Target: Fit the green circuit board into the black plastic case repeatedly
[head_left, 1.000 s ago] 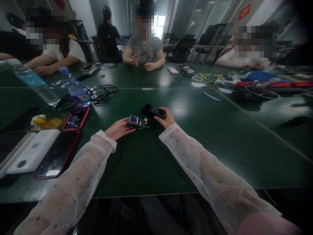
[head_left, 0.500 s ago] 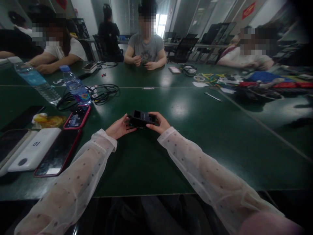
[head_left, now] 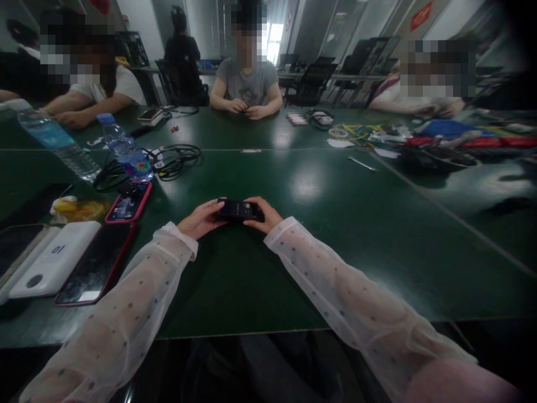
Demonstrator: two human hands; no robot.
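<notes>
A small black device [head_left: 238, 210] with tiny pale marks on its top lies between my hands, low over the green table [head_left: 251, 280]. My left hand [head_left: 204, 219] grips its left end, the thumb on top. Around the right end are the fingers and thumb of my right hand [head_left: 264, 215]. The undersides of the device and of the fingers are hidden.
To the left are a pink-edged phone [head_left: 130, 202], a white power bank [head_left: 56, 260], a red-edged phone [head_left: 96, 266], two bottles [head_left: 128, 151] and black cables [head_left: 180, 161]. A wrench [head_left: 363, 163] and a cable pile [head_left: 444, 140] lie right. Several people sit around.
The device has turned flatter and sits slightly lower and more level. My left hand has closed from spread fingers onto its left end; my right hand still holds the right end.
</notes>
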